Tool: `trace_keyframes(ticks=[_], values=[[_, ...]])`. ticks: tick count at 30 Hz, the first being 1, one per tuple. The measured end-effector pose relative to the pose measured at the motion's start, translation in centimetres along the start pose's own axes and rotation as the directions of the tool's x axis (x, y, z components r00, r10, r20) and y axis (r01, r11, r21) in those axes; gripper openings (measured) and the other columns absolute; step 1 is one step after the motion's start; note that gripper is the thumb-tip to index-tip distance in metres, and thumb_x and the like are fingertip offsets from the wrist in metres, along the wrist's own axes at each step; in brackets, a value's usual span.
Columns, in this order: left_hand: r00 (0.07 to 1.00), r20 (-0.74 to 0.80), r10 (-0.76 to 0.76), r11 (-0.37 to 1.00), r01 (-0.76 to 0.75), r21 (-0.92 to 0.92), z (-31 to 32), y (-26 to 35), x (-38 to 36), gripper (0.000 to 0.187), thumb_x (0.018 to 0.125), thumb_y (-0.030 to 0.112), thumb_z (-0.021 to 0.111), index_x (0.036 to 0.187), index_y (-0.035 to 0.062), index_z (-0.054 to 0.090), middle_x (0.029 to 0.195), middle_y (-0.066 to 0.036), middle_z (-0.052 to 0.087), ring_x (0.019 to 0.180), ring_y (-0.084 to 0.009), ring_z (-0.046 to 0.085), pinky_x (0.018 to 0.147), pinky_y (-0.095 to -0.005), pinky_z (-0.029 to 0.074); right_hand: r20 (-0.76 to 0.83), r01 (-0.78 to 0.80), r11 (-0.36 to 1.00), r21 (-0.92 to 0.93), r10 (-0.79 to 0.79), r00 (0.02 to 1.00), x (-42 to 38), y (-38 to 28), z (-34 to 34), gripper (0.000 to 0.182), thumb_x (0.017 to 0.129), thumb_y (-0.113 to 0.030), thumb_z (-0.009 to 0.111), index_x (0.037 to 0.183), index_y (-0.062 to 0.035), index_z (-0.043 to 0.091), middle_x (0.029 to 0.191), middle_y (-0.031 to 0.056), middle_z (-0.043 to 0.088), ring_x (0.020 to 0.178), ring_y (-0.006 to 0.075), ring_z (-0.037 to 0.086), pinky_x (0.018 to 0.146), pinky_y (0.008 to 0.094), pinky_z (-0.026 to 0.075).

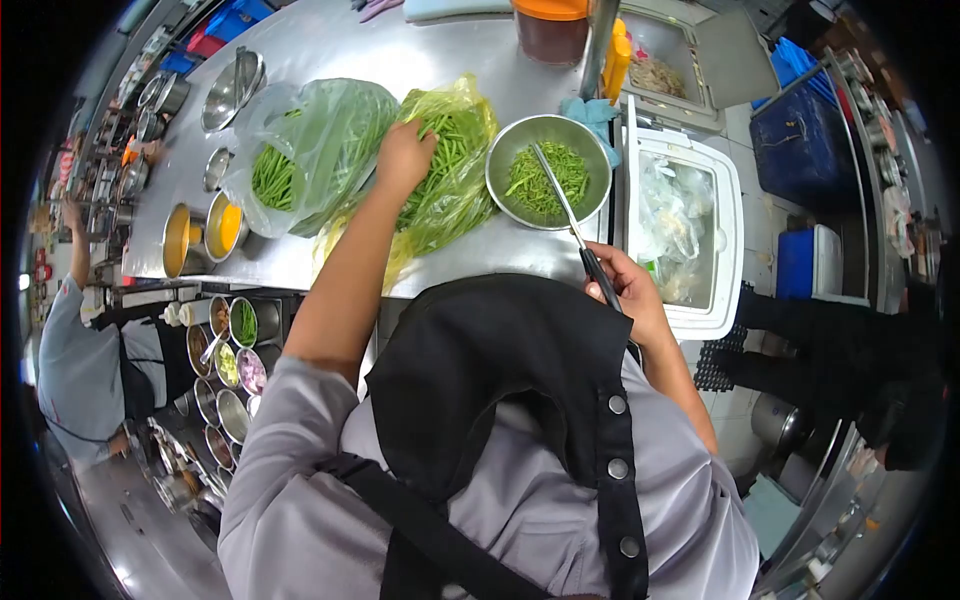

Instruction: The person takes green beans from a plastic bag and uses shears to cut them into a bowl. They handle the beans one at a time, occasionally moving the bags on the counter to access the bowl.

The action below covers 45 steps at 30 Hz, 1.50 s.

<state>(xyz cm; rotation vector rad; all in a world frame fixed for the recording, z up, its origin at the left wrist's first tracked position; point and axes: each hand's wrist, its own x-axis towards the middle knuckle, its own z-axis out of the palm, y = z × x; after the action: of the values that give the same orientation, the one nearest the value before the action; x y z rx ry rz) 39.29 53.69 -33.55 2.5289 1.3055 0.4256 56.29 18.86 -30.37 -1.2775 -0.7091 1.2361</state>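
Note:
My left hand (405,158) reaches into an opened yellow plastic bag (475,120), fingers curled on the thin green stalks (450,165) inside. My right hand (630,285) is closed round the black handle of a long, narrow steel utensil (562,195); its exact kind I cannot make out. The utensil's metal end reaches over a steel bowl (500,205) holding short cut green pieces (565,170). Left of the yellow bag lies a clear plastic bag (345,125) with more green stalks (272,178).
Steel containers, one with orange-yellow contents (230,228), stand at the counter's left. A tub with an orange lid (550,10) is at the back. To the right is an open white bin (728,230) with plastic bags. Another person (85,350) stands left beside ingredient pots (242,320).

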Motion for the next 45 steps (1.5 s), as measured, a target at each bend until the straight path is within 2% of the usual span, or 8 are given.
trace_keyframes(ticks=[6,8,21,23,24,26,32,45], values=[[0.993,0.058,0.101,0.926,-0.072,-0.372,-5.6,6.9,-5.9,0.023,0.086,0.019,0.066,0.098,-0.0003,0.067,0.089,-0.014,0.060,0.082,-0.0276,0.060,0.074,-0.0346,0.047,0.043,0.008,1.000,0.016,-0.008,0.999,-0.2,-0.1,-0.2,0.055,0.084,-0.018,0.073,0.130,0.0001,0.050,0.077,-0.0065,0.046,0.069,0.0017,0.045,0.063,0.0174,0.037],[0.961,0.114,0.254,0.873,-0.177,-0.454,-6.0,8.0,-6.7,0.019,0.086,0.014,0.066,0.099,0.0005,0.067,0.087,-0.011,0.061,0.080,-0.0225,0.060,0.072,-0.0307,0.046,0.061,0.022,1.000,0.001,-0.022,0.998,0.3,-0.1,-0.1,0.054,0.084,-0.019,0.073,0.130,-0.0005,0.050,0.077,-0.0065,0.046,0.069,0.0019,0.045,0.064,0.0178,0.037],[0.938,0.079,0.338,0.848,-0.267,-0.458,-5.0,9.5,-7.7,0.016,0.085,0.011,0.067,0.097,0.0006,0.067,0.082,-0.008,0.059,0.074,-0.0171,0.058,0.066,-0.0273,0.045,0.053,-0.033,0.997,0.073,0.029,0.998,0.2,0.1,0.3,0.049,0.086,-0.017,0.072,0.128,-0.0012,0.051,0.074,-0.0074,0.047,0.066,0.0005,0.045,0.060,0.0170,0.036],[0.959,0.284,-0.009,0.793,0.180,-0.582,-5.5,10.8,-7.9,0.013,0.087,0.010,0.066,0.098,0.0034,0.066,0.080,-0.004,0.059,0.066,-0.0118,0.055,0.056,-0.0254,0.043,0.039,-0.050,0.995,0.088,0.047,0.998,0.1,0.0,0.4,0.048,0.086,-0.016,0.071,0.127,-0.0011,0.051,0.073,-0.0076,0.048,0.066,0.0002,0.045,0.060,0.0167,0.036],[0.959,0.282,-0.010,0.794,0.179,-0.581,-5.4,10.7,-7.8,0.013,0.087,0.010,0.066,0.098,0.0034,0.066,0.080,-0.004,0.059,0.066,-0.0118,0.055,0.056,-0.0254,0.043,0.049,-0.032,0.995,0.099,0.027,0.998,0.1,0.0,0.3,0.049,0.086,-0.017,0.071,0.128,-0.0009,0.051,0.074,-0.0072,0.049,0.068,0.0004,0.046,0.061,0.0169,0.037],[0.871,0.483,-0.085,0.358,0.479,-0.801,-5.0,10.5,-7.7,0.009,0.087,0.013,0.064,0.093,0.0059,0.063,0.078,-0.004,0.061,0.057,-0.0106,0.052,0.053,-0.0263,0.043,0.061,-0.016,0.994,0.110,0.009,0.998,0.0,0.0,0.2,0.050,0.087,-0.018,0.071,0.129,-0.0008,0.050,0.076,-0.0068,0.051,0.069,0.0006,0.047,0.063,0.0172,0.038],[0.839,0.533,-0.106,-0.117,0.522,-0.845,-4.4,10.9,-7.4,0.010,0.087,0.010,0.064,0.086,0.0105,0.054,0.083,-0.005,0.062,0.058,-0.0081,0.048,0.047,-0.0237,0.037,0.080,0.031,0.999,0.043,-0.035,0.996,-0.2,-0.4,0.3,0.054,0.086,-0.020,0.071,0.130,0.0000,0.048,0.078,-0.0059,0.052,0.073,0.0015,0.048,0.067,0.0180,0.039],[0.877,0.479,-0.032,-0.005,0.479,-0.878,-4.1,11.8,-8.0,0.009,0.087,0.010,0.064,0.089,0.0089,0.056,0.081,-0.004,0.060,0.058,-0.0078,0.049,0.046,-0.0235,0.037,0.085,-0.010,1.000,0.023,0.008,0.996,0.0,0.1,0.2,0.055,0.084,-0.020,0.074,0.130,-0.0026,0.050,0.079,-0.0069,0.048,0.072,0.0009,0.046,0.065,0.0174,0.037]])
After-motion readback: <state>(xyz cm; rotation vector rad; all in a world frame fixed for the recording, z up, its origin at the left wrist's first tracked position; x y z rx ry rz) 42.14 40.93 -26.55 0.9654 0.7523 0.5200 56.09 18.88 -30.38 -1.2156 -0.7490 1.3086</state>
